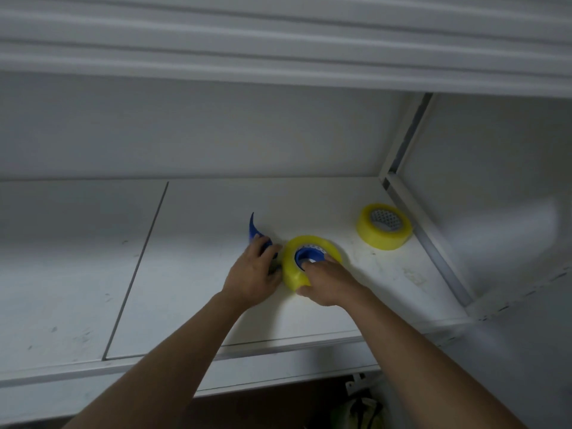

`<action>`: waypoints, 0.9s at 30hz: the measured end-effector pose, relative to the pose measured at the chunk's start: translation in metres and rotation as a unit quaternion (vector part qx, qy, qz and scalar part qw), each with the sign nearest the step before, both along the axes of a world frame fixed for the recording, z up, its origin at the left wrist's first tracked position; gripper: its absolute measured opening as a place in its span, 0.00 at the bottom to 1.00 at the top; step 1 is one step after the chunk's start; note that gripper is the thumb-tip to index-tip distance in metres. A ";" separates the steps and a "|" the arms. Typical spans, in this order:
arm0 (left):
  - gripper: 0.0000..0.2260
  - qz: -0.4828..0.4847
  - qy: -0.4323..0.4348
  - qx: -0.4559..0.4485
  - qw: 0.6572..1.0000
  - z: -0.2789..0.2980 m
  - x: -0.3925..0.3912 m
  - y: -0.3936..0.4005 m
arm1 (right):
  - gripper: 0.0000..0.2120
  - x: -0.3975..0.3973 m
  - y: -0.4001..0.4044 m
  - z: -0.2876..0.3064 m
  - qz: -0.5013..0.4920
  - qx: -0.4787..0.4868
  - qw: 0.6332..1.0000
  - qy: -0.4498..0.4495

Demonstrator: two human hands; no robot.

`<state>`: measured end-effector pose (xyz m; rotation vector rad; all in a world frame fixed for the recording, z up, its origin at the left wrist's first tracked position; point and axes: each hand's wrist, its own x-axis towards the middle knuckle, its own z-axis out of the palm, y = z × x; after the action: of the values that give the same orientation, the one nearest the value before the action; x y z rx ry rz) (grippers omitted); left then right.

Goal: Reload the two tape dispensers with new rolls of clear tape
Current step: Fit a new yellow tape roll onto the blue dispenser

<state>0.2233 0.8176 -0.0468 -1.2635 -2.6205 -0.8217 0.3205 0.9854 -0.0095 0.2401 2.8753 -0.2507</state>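
There are two rolls of yellowish tape: one roll [309, 258] sits between the two hands, and a second roll [383, 226] lies well off to the right of the right hand [328, 284]. One blue dispenser [258, 235] is in view, partly under the fingers of the left hand [252, 274] and reaching into the nearer roll. Two hands are in view.

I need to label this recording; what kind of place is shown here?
Probably a storage or utility shelf unit, not a desk: a scuffed white shelf with another shelf close above, a metal upright in the corner, and a spare tape roll.
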 end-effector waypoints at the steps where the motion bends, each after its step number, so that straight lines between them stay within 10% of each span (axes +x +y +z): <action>1: 0.17 -0.004 0.014 -0.021 1.000 -0.003 -0.001 0.000 | 0.21 0.000 -0.002 0.001 -0.001 0.003 1.000 0.007; 27: 0.02 0.173 0.197 -0.116 0.958 -0.012 0.025 0.021 | 0.18 0.001 -0.014 -0.001 -0.047 -0.008 0.997 0.060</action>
<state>0.2482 0.8389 -0.0593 -0.8565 -2.5403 -0.1853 0.3217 0.9709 -0.0107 0.3700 2.9826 -0.3148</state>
